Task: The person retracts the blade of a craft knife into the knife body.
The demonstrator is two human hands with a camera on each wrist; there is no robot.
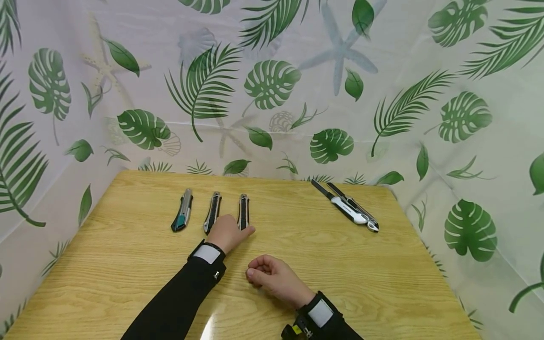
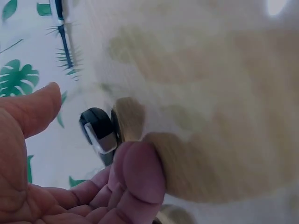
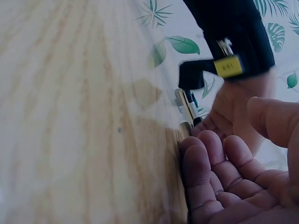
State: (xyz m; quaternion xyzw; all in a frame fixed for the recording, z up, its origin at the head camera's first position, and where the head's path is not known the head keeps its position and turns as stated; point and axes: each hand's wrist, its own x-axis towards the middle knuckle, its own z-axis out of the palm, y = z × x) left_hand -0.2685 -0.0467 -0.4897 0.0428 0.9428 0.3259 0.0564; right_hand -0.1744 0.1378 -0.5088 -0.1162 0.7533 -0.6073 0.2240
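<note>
Three utility knives lie in a row on the wooden table. The leftmost utility knife (image 1: 182,211) is grey with a teal and black grip. The middle utility knife (image 1: 213,210) and the right utility knife (image 1: 243,208) are silver and black, their lower ends partly hidden behind my left hand (image 1: 226,233). In the left wrist view, a knife's black and silver end (image 2: 100,130) shows between my thumb (image 2: 39,107) and my fingers, with the thumb spread wide. My right hand (image 1: 276,279) rests low over the table nearer me, its fingers loosely curled around nothing.
At the back right, a white utility knife (image 1: 348,209) with a long black blade lies beside a slimmer black-and-silver knife (image 1: 354,203). A leaf-printed cloth (image 1: 272,156) rises behind the table (image 1: 323,255) and along both sides.
</note>
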